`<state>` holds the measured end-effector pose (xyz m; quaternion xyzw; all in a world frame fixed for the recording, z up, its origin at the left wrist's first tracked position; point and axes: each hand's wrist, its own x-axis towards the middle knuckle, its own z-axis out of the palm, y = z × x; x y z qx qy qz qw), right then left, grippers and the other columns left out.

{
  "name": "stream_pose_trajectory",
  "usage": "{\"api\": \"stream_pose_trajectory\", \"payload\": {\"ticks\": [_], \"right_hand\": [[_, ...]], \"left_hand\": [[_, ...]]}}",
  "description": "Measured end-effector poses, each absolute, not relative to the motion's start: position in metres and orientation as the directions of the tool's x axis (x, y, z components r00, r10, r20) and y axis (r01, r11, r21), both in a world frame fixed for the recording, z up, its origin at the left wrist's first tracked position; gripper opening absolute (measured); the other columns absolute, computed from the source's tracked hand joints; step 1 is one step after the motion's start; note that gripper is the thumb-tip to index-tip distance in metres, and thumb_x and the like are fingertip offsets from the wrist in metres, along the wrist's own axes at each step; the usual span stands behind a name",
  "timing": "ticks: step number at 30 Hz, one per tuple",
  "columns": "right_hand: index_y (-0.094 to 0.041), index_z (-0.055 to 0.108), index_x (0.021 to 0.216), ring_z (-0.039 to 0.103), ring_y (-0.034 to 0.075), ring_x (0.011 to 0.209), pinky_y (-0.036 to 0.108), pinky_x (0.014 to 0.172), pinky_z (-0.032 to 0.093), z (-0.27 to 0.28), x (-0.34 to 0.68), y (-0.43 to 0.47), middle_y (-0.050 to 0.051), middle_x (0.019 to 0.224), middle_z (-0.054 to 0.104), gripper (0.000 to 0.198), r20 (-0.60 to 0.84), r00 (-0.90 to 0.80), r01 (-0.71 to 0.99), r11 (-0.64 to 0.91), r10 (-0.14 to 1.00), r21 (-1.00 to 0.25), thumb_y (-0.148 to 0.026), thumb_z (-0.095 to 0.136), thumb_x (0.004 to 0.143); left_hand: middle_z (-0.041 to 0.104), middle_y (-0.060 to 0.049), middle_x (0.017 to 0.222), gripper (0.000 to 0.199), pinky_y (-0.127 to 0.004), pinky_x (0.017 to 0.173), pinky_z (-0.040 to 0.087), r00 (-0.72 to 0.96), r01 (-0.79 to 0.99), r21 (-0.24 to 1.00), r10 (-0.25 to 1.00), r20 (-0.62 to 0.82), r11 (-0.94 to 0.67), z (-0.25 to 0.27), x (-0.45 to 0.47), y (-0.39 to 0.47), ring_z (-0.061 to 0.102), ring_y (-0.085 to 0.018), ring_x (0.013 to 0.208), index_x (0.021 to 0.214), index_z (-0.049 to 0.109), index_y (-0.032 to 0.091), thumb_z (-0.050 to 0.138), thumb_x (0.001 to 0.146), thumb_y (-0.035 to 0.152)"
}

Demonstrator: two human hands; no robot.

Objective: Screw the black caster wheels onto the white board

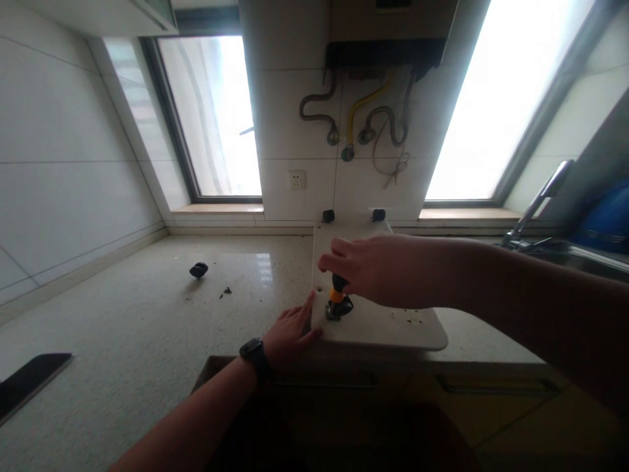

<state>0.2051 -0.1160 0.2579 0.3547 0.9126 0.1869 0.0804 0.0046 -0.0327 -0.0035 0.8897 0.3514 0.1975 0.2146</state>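
A white board with rounded corners [373, 331] lies on the counter, its near end by the front edge. My right hand [366, 265] is closed around a black and orange screwdriver [337, 295], held upright. Its lower end meets a black caster wheel with a metal plate [345, 306] at the board's near left corner. My left hand [289, 334] rests against that corner, fingers stretched out and thumb apart. Two more casters, one at the far left [328, 216] and one at the far right [378, 215], stand on the board. Several small holes [413, 316] show at its near right corner.
A loose black caster [198, 270] and dark crumbs [227, 290] lie on the speckled counter [147, 314]. A dark flat object [34, 380] sits at the left. On the right are a faucet [540, 200] and sink [584, 259]. Drawer handles [496, 388] project below the counter.
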Motion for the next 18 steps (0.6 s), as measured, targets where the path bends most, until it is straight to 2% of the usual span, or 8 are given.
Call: {"api": "stream_pose_trajectory", "payload": {"ticks": [2, 3, 6, 9, 12, 18], "right_hand": [[-0.015, 0.062, 0.111, 0.059, 0.016, 0.082, 0.030, 0.066, 0.039, 0.262, 0.210, -0.112, 0.008, 0.105, 0.065, 0.018, -0.080, -0.796, 0.539, 0.762, 0.600, 0.358, -0.011, 0.056, 0.095], [-0.015, 0.063, 0.104, 0.058, 0.015, 0.082, 0.029, 0.068, 0.039, 0.263, 0.211, -0.110, 0.006, 0.101, 0.064, 0.014, -0.090, -0.809, 0.518, 0.778, 0.581, 0.356, -0.009, 0.055, 0.095], [-0.017, 0.062, 0.096, 0.055, 0.014, 0.073, 0.030, 0.064, 0.038, 0.259, 0.208, -0.107, 0.004, 0.095, 0.063, 0.006, -0.056, -0.823, 0.499, 0.767, 0.565, 0.403, -0.013, 0.056, 0.097], [-0.017, 0.062, 0.097, 0.054, 0.014, 0.065, 0.031, 0.055, 0.033, 0.251, 0.203, -0.108, 0.004, 0.093, 0.064, 0.006, -0.035, -0.818, 0.476, 0.711, 0.574, 0.518, -0.016, 0.056, 0.098], [-0.016, 0.065, 0.096, 0.054, 0.015, 0.059, 0.031, 0.050, 0.028, 0.247, 0.194, -0.112, 0.005, 0.082, 0.066, 0.011, -0.038, -0.772, 0.486, 0.628, 0.635, 0.607, -0.023, 0.058, 0.099], [-0.014, 0.070, 0.086, 0.058, 0.016, 0.055, 0.029, 0.051, 0.030, 0.254, 0.180, -0.119, 0.007, 0.066, 0.066, 0.034, -0.041, -0.577, 0.656, 0.493, 0.816, 0.572, -0.039, 0.054, 0.101]], "left_hand": [[0.046, -0.016, 0.159, 0.088, -0.056, 0.116, 0.032, 0.671, 0.544, 0.523, 0.714, 0.199, -0.657, -0.003, 0.005, -0.033, 0.044, -0.036, 0.144, 0.165, -0.004, 0.021, 0.039, 0.101, 0.064], [0.046, -0.016, 0.159, 0.088, -0.056, 0.116, 0.032, 0.672, 0.544, 0.524, 0.714, 0.197, -0.656, -0.003, 0.005, -0.033, 0.044, -0.036, 0.143, 0.165, -0.004, 0.021, 0.039, 0.101, 0.064], [0.046, -0.015, 0.159, 0.087, -0.056, 0.116, 0.032, 0.672, 0.544, 0.523, 0.714, 0.197, -0.656, -0.001, 0.005, -0.033, 0.044, -0.036, 0.143, 0.165, -0.003, 0.021, 0.040, 0.101, 0.062], [0.044, -0.015, 0.160, 0.085, -0.055, 0.117, 0.031, 0.677, 0.531, 0.518, 0.704, 0.216, -0.670, 0.000, 0.005, -0.034, 0.044, -0.034, 0.144, 0.165, -0.004, 0.022, 0.040, 0.102, 0.060], [0.046, -0.015, 0.159, 0.085, -0.054, 0.117, 0.032, 0.685, 0.527, 0.515, 0.697, 0.213, -0.676, -0.001, 0.005, -0.034, 0.045, -0.034, 0.143, 0.165, -0.004, 0.022, 0.040, 0.102, 0.059], [0.047, -0.016, 0.158, 0.086, -0.055, 0.116, 0.033, 0.672, 0.543, 0.516, 0.711, 0.206, -0.662, -0.002, 0.005, -0.034, 0.046, -0.035, 0.142, 0.165, -0.003, 0.021, 0.039, 0.102, 0.061]]}}
